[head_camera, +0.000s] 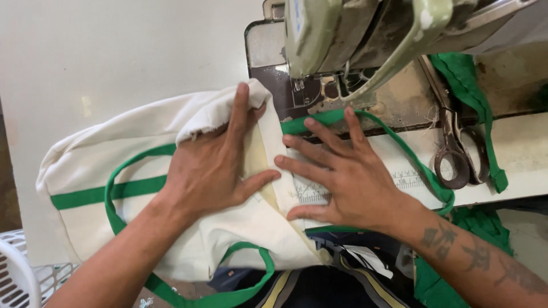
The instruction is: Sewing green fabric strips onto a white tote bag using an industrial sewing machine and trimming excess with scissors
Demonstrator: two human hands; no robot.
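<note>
Hands flat, fingers spread – left hand (214,171) and right hand (342,179) press the cream bag (103,159) with green straps (131,188)

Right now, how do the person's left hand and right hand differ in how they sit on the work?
The left hand lies on the bunched cream bag, fingers pointing up toward the sewing machine. The right hand spreads flat at the bag's edge, touching the green strap, fingers pointing left. Both press down, palms flat, holding nothing.

Two hands press flat on the work: one left hand (208,171) and one right hand (348,182). There is one cream canvas bag (114,154), one sewing machine (348,40), one pair of scissors (456,148) and one white plastic basket (20,271).
</note>
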